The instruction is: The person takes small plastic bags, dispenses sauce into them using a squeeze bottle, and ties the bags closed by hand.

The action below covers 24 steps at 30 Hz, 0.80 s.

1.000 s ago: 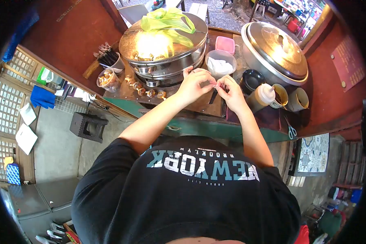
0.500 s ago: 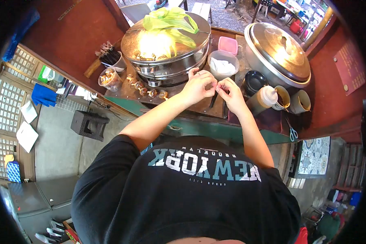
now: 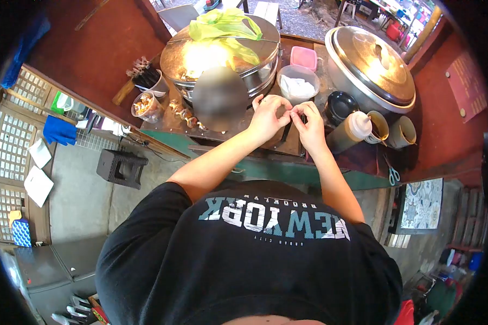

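Note:
My left hand [image 3: 268,116] and my right hand [image 3: 309,124] meet over the wooden counter [image 3: 274,142], fingertips pinched together. Whatever lies between the fingertips is too small to make out. A dark, narrow object [image 3: 286,132] shows on the counter below the gap between my hands. Just beyond them stands a clear round tub [image 3: 298,84] with white material inside. To the right of my right hand are a black bowl [image 3: 341,105] and a squeeze bottle [image 3: 350,132] with a pale top. Several small wrapped pieces [image 3: 183,115] lie left of my hands.
A lidded steel pot [image 3: 264,81] with a green plastic bag [image 3: 222,27] on top stands at the back left. Another large lidded pot [image 3: 371,67] is back right. Two cups [image 3: 401,132] and blue-handled scissors [image 3: 393,174] are at the right. A blurred grey patch covers part of the left pot.
A blurred round grey patch now appears in front of the left pot. My hands remain fingertip to fingertip, with small finger movements. The view has shifted slightly.

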Tool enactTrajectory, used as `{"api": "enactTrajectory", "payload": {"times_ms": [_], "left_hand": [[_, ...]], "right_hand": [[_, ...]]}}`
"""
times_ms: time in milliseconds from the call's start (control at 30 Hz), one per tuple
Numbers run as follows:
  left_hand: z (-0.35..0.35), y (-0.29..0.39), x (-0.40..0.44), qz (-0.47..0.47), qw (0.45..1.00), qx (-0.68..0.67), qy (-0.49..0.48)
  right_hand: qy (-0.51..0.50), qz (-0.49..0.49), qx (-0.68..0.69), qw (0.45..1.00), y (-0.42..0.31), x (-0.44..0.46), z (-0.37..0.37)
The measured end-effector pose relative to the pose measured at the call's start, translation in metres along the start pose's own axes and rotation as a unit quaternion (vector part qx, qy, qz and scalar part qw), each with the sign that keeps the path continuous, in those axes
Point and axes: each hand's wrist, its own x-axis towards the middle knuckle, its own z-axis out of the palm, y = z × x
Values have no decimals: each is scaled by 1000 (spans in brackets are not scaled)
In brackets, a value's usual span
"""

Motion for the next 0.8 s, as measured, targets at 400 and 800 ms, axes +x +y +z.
{"api": "enactTrajectory", "payload": {"times_ms": [400, 800], "left_hand": [[4, 0, 10, 42, 998, 27, 27], [-6, -5, 15, -13, 991, -63, -118]], "right_hand": [[51, -34, -151, 987, -9, -4, -3], [18, -74, -214, 974, -3, 0, -6]]}}
